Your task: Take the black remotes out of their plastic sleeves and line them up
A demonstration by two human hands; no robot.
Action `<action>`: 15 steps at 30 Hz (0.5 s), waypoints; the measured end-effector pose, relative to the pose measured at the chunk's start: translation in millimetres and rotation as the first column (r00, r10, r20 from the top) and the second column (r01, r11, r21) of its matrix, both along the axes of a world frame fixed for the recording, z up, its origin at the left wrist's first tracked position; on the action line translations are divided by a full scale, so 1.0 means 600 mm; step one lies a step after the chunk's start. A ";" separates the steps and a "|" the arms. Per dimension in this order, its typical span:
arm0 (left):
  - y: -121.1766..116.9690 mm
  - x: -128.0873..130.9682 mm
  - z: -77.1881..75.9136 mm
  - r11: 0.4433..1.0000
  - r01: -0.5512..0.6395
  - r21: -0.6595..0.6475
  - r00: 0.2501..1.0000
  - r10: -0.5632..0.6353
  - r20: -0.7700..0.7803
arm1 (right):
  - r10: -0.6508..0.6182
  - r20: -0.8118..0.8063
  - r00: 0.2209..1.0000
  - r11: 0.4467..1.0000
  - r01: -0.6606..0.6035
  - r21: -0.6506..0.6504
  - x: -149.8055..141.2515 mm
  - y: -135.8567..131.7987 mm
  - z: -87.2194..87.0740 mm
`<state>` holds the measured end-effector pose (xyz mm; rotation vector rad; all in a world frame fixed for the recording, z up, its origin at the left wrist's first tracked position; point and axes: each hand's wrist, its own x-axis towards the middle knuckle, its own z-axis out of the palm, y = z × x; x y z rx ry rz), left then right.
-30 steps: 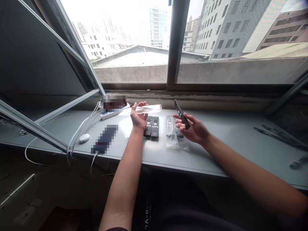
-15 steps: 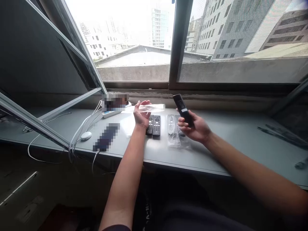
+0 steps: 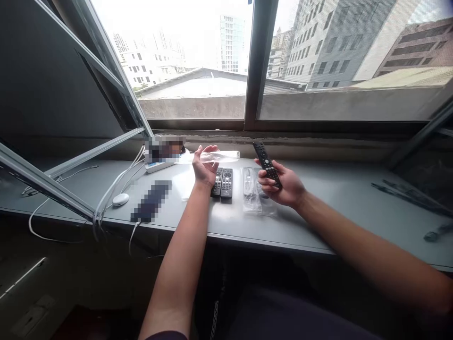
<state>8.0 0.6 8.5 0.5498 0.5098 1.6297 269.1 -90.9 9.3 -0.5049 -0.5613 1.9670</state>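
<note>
My right hand (image 3: 287, 185) is closed around a black remote control (image 3: 266, 163), raised above the desk with its button side showing. A clear plastic sleeve (image 3: 226, 157) stretches rightward from my left hand (image 3: 205, 166), which is closed on it between thumb and fingers. Two more black remotes lie side by side just below that hand; the right one (image 3: 227, 183) shows fully, while my wrist partly covers the left one (image 3: 216, 182). Clear plastic bags (image 3: 255, 198) rest flat under my right hand, and what they contain is hard to make out.
A power strip (image 3: 161, 166) with white cables stands at the back left beside a metal frame (image 3: 99, 151). Nearer are a round white device (image 3: 121, 199) and a blurred dark object (image 3: 150, 202). Dark cables (image 3: 410, 193) lie far right. The desk's front edge (image 3: 269, 243) runs before me.
My right hand turned the remote control over, showing its back half a second ago and its buttons now. My left hand keeps the plastic sleeve in nearly the same place.
</note>
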 end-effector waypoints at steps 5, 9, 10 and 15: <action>0.004 0.002 0.002 1.000 -0.001 0.004 1.000 0.001 -0.030 | 0.020 0.006 1.000 1.000 -0.020 0.006 -0.001 -0.001 0.001; 0.006 0.006 0.001 1.000 0.020 0.010 0.999 -0.020 -0.048 | -0.041 0.068 0.997 0.998 0.044 -0.036 -0.002 -0.001 0.004; 0.006 0.006 0.001 1.000 0.023 0.013 0.999 -0.022 -0.050 | -0.058 0.088 0.994 0.997 0.062 -0.049 -0.002 0.000 0.005; 0.006 0.008 -0.002 0.999 0.032 0.024 0.998 -0.031 -0.050 | 0.007 0.015 1.000 1.000 -0.007 -0.005 0.004 0.001 0.004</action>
